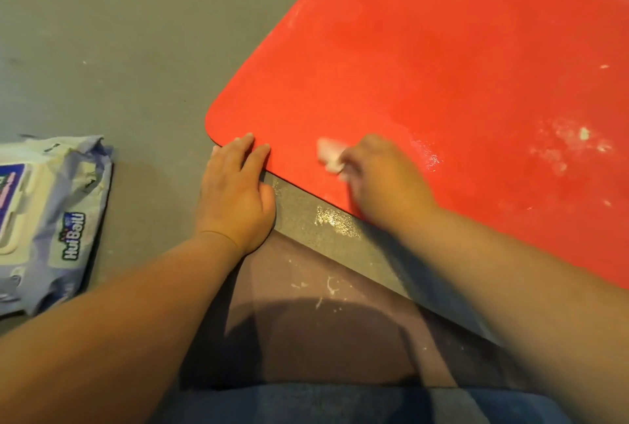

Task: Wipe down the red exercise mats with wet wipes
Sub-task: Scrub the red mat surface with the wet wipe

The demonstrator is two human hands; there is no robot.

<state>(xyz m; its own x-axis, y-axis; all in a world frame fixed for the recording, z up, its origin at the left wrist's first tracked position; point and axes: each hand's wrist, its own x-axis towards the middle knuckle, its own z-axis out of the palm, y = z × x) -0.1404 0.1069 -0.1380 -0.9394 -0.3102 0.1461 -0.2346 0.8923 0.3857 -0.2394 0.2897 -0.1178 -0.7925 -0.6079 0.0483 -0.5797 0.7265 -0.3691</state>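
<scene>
Bare arms [136,321] are stretched out. The flat red mat [442,66] on the grey floor [119,49] is pressed by the flat left hand [238,192] and wiped with a crumpled white wipe [328,154] gripped by the right hand [377,182]. The white dust [561,148] should be rubbed next.

Two hands: the left hand [238,192] and the right hand [381,182]. One red mat [442,66], under both. One wipe [328,154], at the right hand's fingertips. One pack of wipes [51,216], off to the left of the left hand.
</scene>
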